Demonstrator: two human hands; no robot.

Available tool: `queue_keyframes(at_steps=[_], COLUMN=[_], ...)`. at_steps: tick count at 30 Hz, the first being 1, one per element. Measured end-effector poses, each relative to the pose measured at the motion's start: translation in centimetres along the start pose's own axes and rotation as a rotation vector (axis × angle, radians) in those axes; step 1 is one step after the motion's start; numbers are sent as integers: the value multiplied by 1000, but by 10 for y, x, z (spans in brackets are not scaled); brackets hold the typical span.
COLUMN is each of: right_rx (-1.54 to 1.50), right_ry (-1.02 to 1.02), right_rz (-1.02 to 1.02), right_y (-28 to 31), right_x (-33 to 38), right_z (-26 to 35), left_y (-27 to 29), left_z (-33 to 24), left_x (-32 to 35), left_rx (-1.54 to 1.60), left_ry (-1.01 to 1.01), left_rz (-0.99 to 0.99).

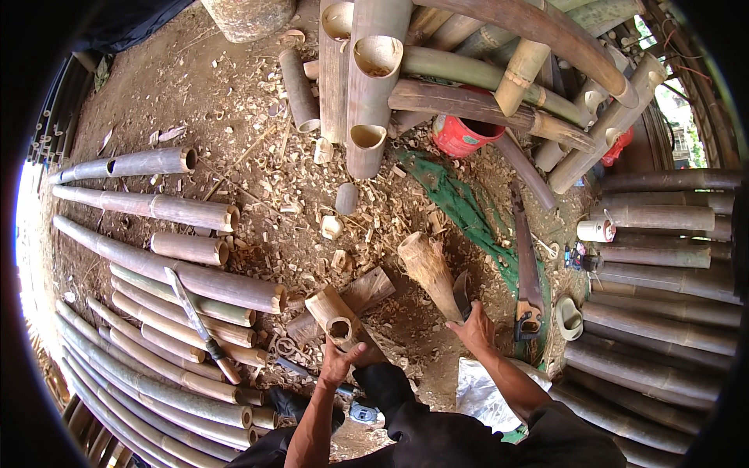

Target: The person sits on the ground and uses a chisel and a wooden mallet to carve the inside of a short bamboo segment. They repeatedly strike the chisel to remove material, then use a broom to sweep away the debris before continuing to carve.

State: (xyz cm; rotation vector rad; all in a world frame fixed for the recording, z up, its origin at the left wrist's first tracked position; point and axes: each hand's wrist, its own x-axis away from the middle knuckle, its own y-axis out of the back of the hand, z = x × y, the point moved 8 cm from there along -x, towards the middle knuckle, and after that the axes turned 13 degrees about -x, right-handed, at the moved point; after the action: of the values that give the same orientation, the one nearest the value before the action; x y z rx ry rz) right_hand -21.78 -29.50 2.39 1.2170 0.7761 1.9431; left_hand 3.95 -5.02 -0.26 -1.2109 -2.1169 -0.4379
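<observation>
My left hand (343,357) grips the near end of a short bamboo section (324,304) with a hole cut in its upper side. The section tilts up and away to the left, over another bamboo piece (374,290) on the ground. My right hand (474,331) is closed around the dark handle of a knife (462,292); its short curved blade points away from me. Beside the blade is a tapered wooden club (426,267) with a frayed, fibrous side. Its narrow end reaches my right thumb, and whether they touch is unclear.
Bamboo poles (179,273) lie in rows at left, a long knife (192,320) across them. More poles (659,316) line the right. A handsaw (527,265) rests near green netting (460,204). Notched bamboo (367,93) and a red bucket (460,136) stand beyond. Shavings litter the ground.
</observation>
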Motion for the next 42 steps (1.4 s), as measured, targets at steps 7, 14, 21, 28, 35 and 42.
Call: queue_keyframes(at_steps=[7,14,21,28,35,42], right_rx=[2,87,34,-166,-189,-236], right_ry=[43,-80,-133,93,169,66], right_rz=[-66,-148,-212,-125,16,40], right_y=[4,45,87,51,24,35], right_x=[7,45,61,69,73,64], right_z=[-2,-61,-58,6,28,14], left_y=[1,-2,3,-2,3,1], left_z=[5,-5,0,-5,4,1], left_x=[-2,0,-2,-1,-2,0], left_rx=[9,31,-9,90,18,28], left_ry=[-5,-28,-51,-54,-38,-28], left_rz=[13,3,-12,-10,-14,4])
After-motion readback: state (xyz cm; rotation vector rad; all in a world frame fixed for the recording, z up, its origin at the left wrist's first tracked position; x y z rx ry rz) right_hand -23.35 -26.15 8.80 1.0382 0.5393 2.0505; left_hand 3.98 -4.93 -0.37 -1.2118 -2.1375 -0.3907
